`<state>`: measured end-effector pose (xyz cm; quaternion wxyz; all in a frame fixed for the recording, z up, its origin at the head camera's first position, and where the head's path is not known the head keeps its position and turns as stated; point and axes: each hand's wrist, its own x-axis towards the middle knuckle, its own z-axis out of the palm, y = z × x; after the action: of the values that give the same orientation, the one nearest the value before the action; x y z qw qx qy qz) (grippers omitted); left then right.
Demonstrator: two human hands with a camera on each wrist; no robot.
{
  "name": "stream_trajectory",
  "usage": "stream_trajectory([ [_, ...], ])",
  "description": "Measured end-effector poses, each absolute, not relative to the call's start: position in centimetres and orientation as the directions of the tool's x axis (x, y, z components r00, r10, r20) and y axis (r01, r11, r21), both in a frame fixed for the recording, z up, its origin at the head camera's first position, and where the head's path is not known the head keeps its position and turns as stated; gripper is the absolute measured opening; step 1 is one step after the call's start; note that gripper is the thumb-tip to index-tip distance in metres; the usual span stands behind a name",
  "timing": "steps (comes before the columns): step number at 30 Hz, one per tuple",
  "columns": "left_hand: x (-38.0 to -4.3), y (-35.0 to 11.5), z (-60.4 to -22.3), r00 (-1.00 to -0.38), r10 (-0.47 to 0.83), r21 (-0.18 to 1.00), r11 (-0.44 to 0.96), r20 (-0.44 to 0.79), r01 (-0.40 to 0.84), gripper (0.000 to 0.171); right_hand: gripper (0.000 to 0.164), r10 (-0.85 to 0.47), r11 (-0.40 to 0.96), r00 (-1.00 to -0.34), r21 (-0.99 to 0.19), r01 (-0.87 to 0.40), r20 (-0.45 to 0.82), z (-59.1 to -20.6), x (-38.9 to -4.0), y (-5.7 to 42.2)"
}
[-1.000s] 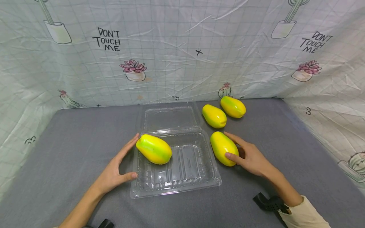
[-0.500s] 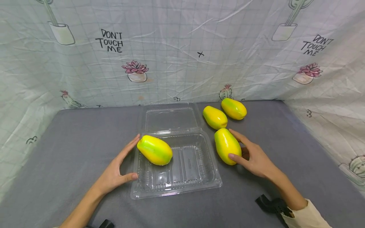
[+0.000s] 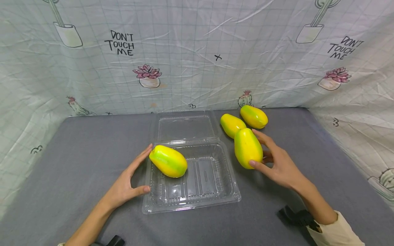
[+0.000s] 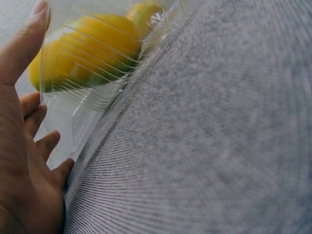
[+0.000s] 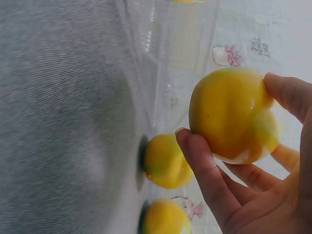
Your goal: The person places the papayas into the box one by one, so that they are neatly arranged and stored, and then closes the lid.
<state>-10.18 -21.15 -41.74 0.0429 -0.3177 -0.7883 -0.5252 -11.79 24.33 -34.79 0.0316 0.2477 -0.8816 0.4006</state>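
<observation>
My right hand (image 3: 281, 165) grips a yellow-green papaya (image 3: 248, 148) between thumb and fingers. In the right wrist view this papaya (image 5: 234, 114) is raised off the table. A clear plastic clamshell box (image 3: 203, 203) lies open, its lid (image 3: 186, 126) folded back toward the curtain. Inside the box's left part rests another papaya (image 3: 168, 161), slanted. My left hand (image 3: 124, 188) is spread at the box's left edge, thumb and fingers extended. In the left wrist view the left hand (image 4: 24, 141) is beside the clear wall, with the boxed papaya (image 4: 92, 51) behind it.
Two more papayas lie behind the held one, a nearer papaya (image 3: 231, 125) and a farther papaya (image 3: 254, 117). The grey tabletop (image 3: 92, 153) ends at a printed curtain (image 3: 191, 51) that hangs behind and at both sides.
My right hand has lifted the papaya off the table, shifting it slightly away and to the right. The left hand and the box stay in place.
</observation>
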Motion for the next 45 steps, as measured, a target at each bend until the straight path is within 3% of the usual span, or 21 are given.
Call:
stream_trajectory([
  [45,-10.3,-21.1,-42.0,-0.782,0.457,0.798,0.221,0.424,0.561,0.099,0.093,-0.501,0.434,-0.736,-0.604,-0.668,0.454,-33.4,-13.8,17.9],
])
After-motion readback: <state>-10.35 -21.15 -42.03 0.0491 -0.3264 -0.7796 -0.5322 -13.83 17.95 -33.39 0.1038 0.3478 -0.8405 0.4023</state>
